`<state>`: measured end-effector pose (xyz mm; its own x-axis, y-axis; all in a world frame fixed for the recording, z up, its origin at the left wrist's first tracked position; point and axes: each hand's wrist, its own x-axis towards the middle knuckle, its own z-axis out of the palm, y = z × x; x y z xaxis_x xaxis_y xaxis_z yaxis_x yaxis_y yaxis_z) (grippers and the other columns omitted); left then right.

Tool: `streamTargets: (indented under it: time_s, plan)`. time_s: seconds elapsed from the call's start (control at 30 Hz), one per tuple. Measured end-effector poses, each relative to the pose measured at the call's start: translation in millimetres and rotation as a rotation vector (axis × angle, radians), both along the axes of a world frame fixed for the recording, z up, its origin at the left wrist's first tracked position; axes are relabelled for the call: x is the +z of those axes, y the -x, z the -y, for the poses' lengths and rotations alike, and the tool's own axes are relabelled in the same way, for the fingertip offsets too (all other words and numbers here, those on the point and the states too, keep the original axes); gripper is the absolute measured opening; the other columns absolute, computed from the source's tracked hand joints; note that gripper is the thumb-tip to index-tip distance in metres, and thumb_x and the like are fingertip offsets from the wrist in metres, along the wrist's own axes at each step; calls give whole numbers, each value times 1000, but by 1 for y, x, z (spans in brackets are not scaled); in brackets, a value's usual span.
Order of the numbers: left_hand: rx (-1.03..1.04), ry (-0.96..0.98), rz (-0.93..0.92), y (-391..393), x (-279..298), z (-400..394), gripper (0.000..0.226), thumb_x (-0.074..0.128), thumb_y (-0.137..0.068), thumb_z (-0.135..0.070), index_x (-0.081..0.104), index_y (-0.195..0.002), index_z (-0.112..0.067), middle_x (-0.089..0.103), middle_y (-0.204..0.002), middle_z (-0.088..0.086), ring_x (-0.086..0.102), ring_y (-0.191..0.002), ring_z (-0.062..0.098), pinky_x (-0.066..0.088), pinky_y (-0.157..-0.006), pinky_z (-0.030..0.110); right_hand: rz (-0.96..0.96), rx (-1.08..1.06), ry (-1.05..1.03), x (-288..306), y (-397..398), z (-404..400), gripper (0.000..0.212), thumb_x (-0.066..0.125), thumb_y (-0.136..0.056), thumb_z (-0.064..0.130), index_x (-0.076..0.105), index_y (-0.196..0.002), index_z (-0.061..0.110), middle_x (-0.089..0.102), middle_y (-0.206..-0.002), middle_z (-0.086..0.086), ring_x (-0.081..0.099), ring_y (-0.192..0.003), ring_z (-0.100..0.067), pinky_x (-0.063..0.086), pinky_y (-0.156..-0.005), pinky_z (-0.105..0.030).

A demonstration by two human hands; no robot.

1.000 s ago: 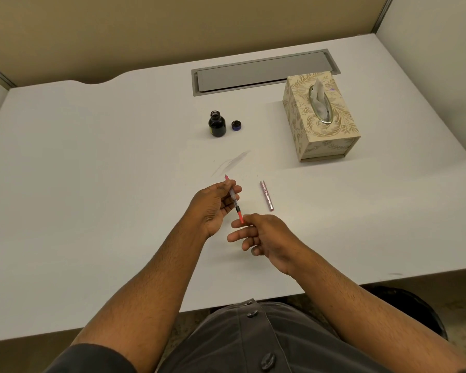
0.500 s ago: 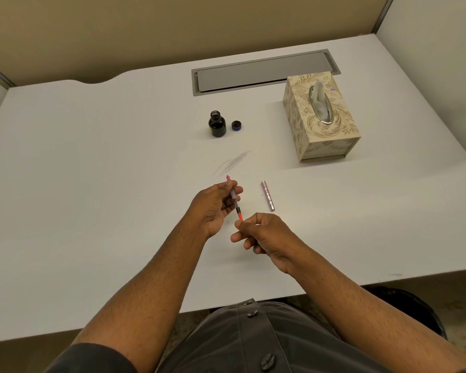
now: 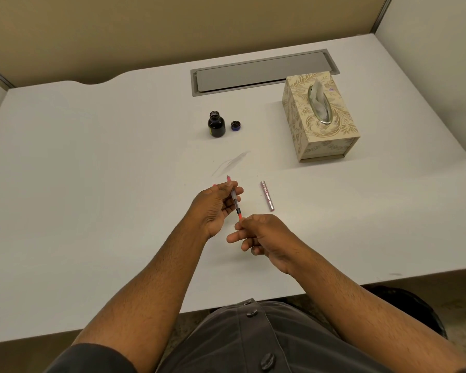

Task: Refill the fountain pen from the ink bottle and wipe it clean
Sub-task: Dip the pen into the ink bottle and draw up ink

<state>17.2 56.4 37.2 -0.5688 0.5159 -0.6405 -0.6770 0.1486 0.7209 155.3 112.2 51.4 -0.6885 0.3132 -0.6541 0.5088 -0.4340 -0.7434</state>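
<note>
Left hand [image 3: 215, 205] gripping fountain pen [image 3: 235, 199] mid-barrel, right hand [image 3: 261, 235] pinching its orange end

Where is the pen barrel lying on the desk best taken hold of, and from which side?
Probably around its middle, from above, with thumb and a finger on its two long sides. The pen barrel lies flat on the desk, slim and round, its length running away from the person. It is nearest the right hand, which now pinches the pen's orange end.
</note>
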Motion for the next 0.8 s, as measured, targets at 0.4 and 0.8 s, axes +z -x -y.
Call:
streamTargets:
  time_s: [0.4,0.8]
  plan:
    - [-5,-7,-2,1,1,1,17,62,-91,-20,68,-99,-6,71,-87,8,65,-81,18,52,-78,29,15,-4,-14,-2,0,1,30,62,-89,43,64,-97,14,77,-86,-4,59,-55,-9,44,-54,-23]
    - [-14,-4,-17,-2,2,0,16,60,-92,-19,69,-98,-7,72,-87,7,65,-81,19,51,-75,28,7,13,66,5,-1,0,35,38,-100,29,66,-103,7,76,-89,-11,59,-57,-14,40,-53,-23]
